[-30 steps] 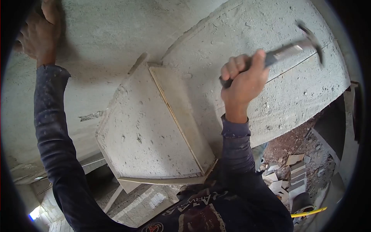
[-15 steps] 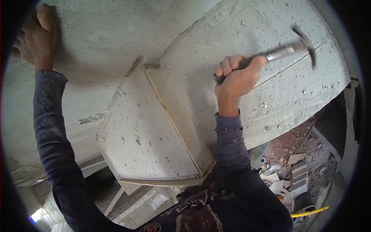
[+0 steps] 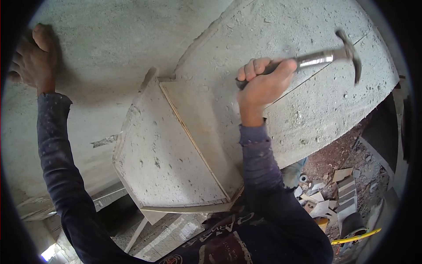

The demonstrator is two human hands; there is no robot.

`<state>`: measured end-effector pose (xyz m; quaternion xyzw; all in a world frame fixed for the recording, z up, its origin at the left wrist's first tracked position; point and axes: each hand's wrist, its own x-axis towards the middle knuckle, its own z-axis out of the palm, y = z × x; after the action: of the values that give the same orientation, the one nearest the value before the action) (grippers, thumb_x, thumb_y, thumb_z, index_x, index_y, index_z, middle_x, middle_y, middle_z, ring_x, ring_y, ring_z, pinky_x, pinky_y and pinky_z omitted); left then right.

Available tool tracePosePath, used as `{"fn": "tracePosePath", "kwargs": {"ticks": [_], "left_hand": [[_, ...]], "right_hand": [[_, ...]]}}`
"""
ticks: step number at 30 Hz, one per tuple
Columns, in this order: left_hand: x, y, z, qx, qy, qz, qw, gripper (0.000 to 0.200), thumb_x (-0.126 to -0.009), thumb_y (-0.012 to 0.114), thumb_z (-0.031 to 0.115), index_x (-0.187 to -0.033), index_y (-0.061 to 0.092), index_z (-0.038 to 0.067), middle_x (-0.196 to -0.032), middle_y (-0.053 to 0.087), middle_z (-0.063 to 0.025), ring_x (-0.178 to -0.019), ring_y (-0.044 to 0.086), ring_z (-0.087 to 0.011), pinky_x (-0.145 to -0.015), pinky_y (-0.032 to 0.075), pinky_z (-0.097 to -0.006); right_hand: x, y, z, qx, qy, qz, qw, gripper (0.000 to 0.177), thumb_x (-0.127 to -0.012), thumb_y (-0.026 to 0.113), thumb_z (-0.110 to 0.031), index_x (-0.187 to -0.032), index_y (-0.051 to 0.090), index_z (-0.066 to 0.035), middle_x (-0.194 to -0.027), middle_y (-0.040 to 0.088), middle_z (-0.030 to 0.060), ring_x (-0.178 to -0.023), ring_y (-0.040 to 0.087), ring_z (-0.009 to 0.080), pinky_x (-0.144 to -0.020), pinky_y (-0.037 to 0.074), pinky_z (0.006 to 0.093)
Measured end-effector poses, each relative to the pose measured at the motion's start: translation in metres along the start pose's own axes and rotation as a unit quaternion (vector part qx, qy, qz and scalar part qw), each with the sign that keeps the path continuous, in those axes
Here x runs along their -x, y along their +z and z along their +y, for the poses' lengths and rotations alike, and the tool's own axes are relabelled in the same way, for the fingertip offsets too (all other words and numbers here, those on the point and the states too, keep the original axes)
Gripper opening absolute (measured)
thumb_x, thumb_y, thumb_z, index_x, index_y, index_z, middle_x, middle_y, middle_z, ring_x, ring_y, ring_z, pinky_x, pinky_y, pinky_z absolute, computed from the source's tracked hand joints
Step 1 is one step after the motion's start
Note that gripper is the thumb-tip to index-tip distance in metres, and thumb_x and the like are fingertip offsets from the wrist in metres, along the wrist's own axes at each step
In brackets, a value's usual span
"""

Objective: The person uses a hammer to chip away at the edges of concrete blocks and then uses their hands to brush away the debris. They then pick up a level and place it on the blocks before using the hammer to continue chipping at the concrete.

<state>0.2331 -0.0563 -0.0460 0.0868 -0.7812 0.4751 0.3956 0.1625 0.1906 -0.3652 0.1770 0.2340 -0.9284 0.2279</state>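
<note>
My right hand (image 3: 267, 86) is wrapped round the dark grip of a claw hammer (image 3: 323, 59), whose metal head points to the right. Behind the hammer lies a curved, pitted concrete surface (image 3: 303, 114) with a thin dark line across it. At the far left my left hand (image 3: 37, 61) rests with spread fingers against the smooth grey wall (image 3: 118, 48). Between my arms stands a wedge-shaped concrete piece (image 3: 167, 158) with a thin pale strip (image 3: 193, 138) along one edge.
Below right, rubble and broken tile pieces (image 3: 320, 207) lie on reddish ground (image 3: 334, 152). A yellow curved strip (image 3: 357, 237) lies near a dark bucket-like object (image 3: 352, 224). A pale block (image 3: 176, 235) sits below the wedge.
The hammer and my right hand have shifted slightly left in view, with the hammer head tilted a little lower. My left hand appears slightly lower and farther left. The whole view has shifted a little.
</note>
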Motion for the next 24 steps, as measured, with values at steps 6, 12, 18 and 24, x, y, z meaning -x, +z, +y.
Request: {"fn": "tracePosePath", "kwargs": {"ticks": [6,12,18,24], "left_hand": [[-0.004,-0.002,-0.003,-0.009,0.048,0.009,0.999,0.073,-0.095,0.038,0.07,-0.147,0.044,0.02,-0.15,0.043,-0.0116,-0.144,0.029,-0.0361,-0.112,0.01,-0.0699],[0.001,0.0,-0.012,-0.006,0.038,-0.016,0.999,0.075,-0.095,0.038,0.071,-0.147,0.043,0.018,-0.149,0.044,-0.0108,-0.145,0.026,-0.0346,-0.114,0.004,-0.07],[-0.005,-0.01,0.001,-0.008,0.044,-0.021,0.999,0.075,-0.095,0.038,0.069,-0.148,0.041,0.016,-0.15,0.042,-0.012,-0.146,0.024,-0.0375,-0.113,0.005,-0.0719],[-0.01,-0.013,-0.003,-0.049,0.061,-0.027,0.997,0.077,-0.096,0.035,0.069,-0.151,0.038,0.015,-0.156,0.034,-0.0164,-0.145,0.028,-0.038,-0.115,0.016,-0.062]], "right_hand": [[0.041,-0.025,0.069,0.306,0.48,-0.154,0.808,0.054,-0.104,0.039,-0.056,-0.085,0.045,-0.005,-0.054,0.042,0.0002,-0.04,0.045,0.0166,-0.039,0.04,0.0329],[-0.006,0.009,-0.057,0.071,0.0,-0.042,0.997,0.05,-0.101,0.048,-0.056,-0.084,0.048,-0.009,-0.058,0.041,-0.0018,-0.046,0.042,0.0096,-0.041,0.041,0.0293],[0.05,-0.058,0.137,0.475,0.05,-0.076,0.875,0.048,-0.102,0.047,-0.044,-0.108,0.055,0.003,-0.065,0.048,0.0037,-0.05,0.053,0.0191,-0.047,0.045,0.0371],[0.027,-0.019,0.002,0.213,0.269,-0.084,0.936,0.046,-0.102,0.048,-0.05,-0.087,0.049,-0.006,-0.061,0.046,0.0015,-0.041,0.046,0.0117,-0.037,0.039,0.0299]]}}
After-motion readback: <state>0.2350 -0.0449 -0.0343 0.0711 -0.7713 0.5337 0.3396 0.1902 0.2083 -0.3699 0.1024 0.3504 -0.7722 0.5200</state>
